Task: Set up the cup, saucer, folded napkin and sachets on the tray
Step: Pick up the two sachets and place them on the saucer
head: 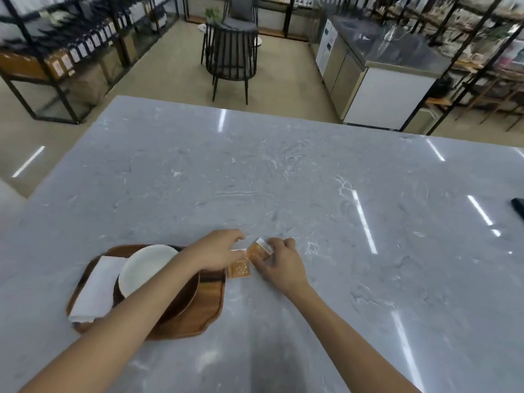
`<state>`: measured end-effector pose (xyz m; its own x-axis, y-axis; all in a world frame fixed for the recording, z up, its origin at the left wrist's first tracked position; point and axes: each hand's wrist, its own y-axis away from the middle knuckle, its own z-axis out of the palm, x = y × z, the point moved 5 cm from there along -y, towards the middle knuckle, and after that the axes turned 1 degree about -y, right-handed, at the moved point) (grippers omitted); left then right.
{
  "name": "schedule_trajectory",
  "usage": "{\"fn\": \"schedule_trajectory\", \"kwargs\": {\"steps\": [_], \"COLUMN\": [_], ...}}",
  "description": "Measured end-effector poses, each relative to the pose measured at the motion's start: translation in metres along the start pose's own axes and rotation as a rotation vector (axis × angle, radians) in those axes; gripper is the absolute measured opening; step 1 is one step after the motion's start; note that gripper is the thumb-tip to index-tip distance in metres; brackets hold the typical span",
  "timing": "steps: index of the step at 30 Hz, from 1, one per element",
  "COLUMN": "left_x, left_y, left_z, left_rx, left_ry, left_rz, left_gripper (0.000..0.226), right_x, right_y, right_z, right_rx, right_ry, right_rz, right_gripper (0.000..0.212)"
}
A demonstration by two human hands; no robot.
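Note:
A wooden tray (211, 303) lies on the marble table at the lower left. On it a folded white napkin (96, 287) lies at the left, and a white cup (144, 268) rests on a dark brown saucer (185, 299). Just right of the tray, an orange sachet (239, 268) lies flat on the table. My left hand (218, 251) reaches over the tray, fingers spread above that sachet. My right hand (279, 263) pinches a second orange sachet (258, 249), tilted up off the table.
The grey marble table (283, 180) stretches far ahead and to the right. A dark object (519, 207) pokes in at the right edge. Beyond the table stand a black chair (232, 52), shelving and a steel counter.

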<state>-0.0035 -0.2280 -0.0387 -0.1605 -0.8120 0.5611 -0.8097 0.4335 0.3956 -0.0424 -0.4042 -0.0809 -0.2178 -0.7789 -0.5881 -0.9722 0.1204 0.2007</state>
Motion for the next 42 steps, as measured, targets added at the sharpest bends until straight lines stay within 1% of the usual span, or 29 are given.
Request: {"fn": "schedule_trajectory", "kwargs": {"steps": [5, 8, 10, 11, 13, 16, 18, 20, 22, 25, 27, 29, 30, 33, 35, 37, 42], "left_x": [0.005, 0.003, 0.004, 0.005, 0.009, 0.018, 0.019, 0.017, 0.016, 0.011, 0.006, 0.000, -0.003, -0.011, -0.015, -0.020, -0.028], "left_y": [-0.015, -0.016, -0.014, -0.013, -0.009, -0.002, 0.005, 0.012, 0.021, 0.033, 0.041, 0.049, 0.052, 0.059, 0.063, 0.068, 0.085], "left_z": [0.016, 0.015, 0.014, 0.014, 0.015, 0.019, 0.019, 0.015, 0.011, -0.001, -0.010, -0.018, -0.021, -0.026, -0.026, -0.023, -0.015], "left_rx": [0.107, 0.186, 0.226, 0.241, 0.254, 0.234, 0.257, 0.296, 0.319, 0.379, 0.442, 0.499, 0.523, 0.560, 0.570, 0.574, 0.600], "left_ry": [0.077, 0.100, 0.121, 0.137, 0.201, 0.373, 0.475, 0.528, 0.552, 0.542, 0.566, 0.623, 0.649, 0.714, 0.739, 0.754, 0.780], "left_rz": [-0.083, -0.084, -0.070, -0.058, -0.023, 0.032, 0.045, 0.047, 0.048, 0.033, 0.028, 0.022, 0.017, 0.020, 0.027, 0.029, 0.005], "left_gripper": [0.054, 0.050, 0.045, 0.041, 0.030, 0.019, 0.019, 0.020, 0.021, 0.019, 0.016, 0.014, 0.013, 0.015, 0.016, 0.017, 0.022], "right_x": [0.002, 0.000, -0.002, -0.003, -0.006, -0.008, -0.010, -0.013, -0.018, -0.025, -0.025, -0.021, -0.020, -0.024, -0.028, -0.028, -0.026], "right_y": [-0.009, -0.012, -0.011, -0.009, -0.005, 0.001, 0.005, 0.008, 0.011, 0.013, 0.011, 0.010, 0.010, 0.011, 0.012, 0.011, 0.004], "right_z": [0.000, -0.003, -0.005, -0.007, -0.013, -0.019, -0.022, -0.025, -0.026, -0.023, -0.017, -0.008, -0.004, 0.013, 0.022, 0.028, 0.034], "right_rx": [0.023, 0.026, 0.018, 0.019, 0.026, 0.019, 0.003, -0.010, -0.010, -0.028, -0.022, 0.007, 0.013, -0.039, -0.075, -0.091, -0.177], "right_ry": [-0.046, -0.129, -0.244, -0.317, -0.456, -0.625, -0.681, -0.743, -0.785, -0.840, -0.771, -0.566, -0.449, -0.167, -0.010, 0.032, -0.103], "right_rz": [-0.027, -0.089, -0.146, -0.174, -0.220, -0.232, -0.225, -0.202, -0.193, -0.201, -0.183, -0.139, -0.125, -0.137, -0.135, -0.113, -0.007], "right_gripper": [0.060, 0.044, 0.033, 0.032, 0.040, 0.043, 0.044, 0.049, 0.053, 0.048, 0.041, 0.032, 0.031, 0.050, 0.058, 0.061, 0.058]}}
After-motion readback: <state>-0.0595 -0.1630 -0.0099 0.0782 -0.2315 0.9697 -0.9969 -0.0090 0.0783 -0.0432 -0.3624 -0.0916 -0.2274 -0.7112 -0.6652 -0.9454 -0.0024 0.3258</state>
